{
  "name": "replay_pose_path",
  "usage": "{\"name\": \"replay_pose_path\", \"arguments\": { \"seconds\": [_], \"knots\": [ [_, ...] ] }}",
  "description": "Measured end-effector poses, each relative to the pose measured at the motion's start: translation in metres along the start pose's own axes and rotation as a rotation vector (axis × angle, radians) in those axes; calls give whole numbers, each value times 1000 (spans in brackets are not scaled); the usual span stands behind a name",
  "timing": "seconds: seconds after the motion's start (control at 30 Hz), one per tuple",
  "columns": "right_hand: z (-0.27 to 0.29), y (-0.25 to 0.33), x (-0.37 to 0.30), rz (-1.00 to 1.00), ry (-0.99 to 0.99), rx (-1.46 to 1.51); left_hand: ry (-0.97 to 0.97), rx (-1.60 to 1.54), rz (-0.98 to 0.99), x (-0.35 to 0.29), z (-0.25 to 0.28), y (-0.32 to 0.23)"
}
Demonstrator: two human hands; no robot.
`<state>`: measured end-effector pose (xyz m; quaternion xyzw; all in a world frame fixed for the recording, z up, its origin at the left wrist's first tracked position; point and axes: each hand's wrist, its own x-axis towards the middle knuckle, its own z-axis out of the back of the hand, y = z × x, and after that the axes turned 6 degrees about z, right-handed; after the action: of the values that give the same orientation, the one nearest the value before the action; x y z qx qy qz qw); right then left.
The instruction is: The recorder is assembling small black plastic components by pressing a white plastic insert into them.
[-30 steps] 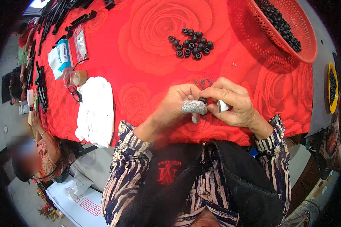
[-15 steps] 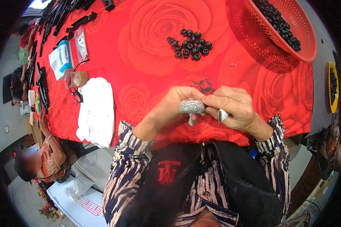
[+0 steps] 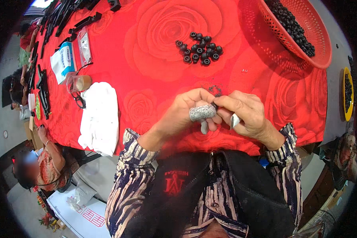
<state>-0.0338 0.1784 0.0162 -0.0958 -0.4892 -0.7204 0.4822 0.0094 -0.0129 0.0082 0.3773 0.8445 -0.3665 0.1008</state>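
- White cloth [image 3: 100,119] lies on the left of the red-covered tabletop [image 3: 146,89]
- Clear cup [image 3: 78,83] with brown contents stands just beyond the cloth
- Blue-and-white packet [image 3: 63,61], farther off on the left
- Clear pouch [image 3: 84,47], right of the packet
- Co-worker [image 3: 49,166] in patterned orange, left

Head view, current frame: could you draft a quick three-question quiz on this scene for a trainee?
1. Multiple choice: which thing lies to the left of the left hand?
(a) red basket
(b) white cloth
(c) yellow tray

2. True or false: the loose cluster of black pieces beyond the hands lies inside the red basket.

3. Fill in: the grey speckled covering is worn on a digit of the ____ hand.

Key:
1. b
2. False; the cluster lies on the red tablecloth.
3. left
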Motion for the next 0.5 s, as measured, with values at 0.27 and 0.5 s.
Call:
{"name": "replay_pose_path", "arguments": {
  "seconds": [0.27, 0.5],
  "knots": [
    [-2, 2, -1, -48, -2, 45, -86, -26, -106, -1, 1, 8],
    [-3, 4, -3, -23, -15, -29, -128, 21, -189, -2, -6, 7]
  ]
}}
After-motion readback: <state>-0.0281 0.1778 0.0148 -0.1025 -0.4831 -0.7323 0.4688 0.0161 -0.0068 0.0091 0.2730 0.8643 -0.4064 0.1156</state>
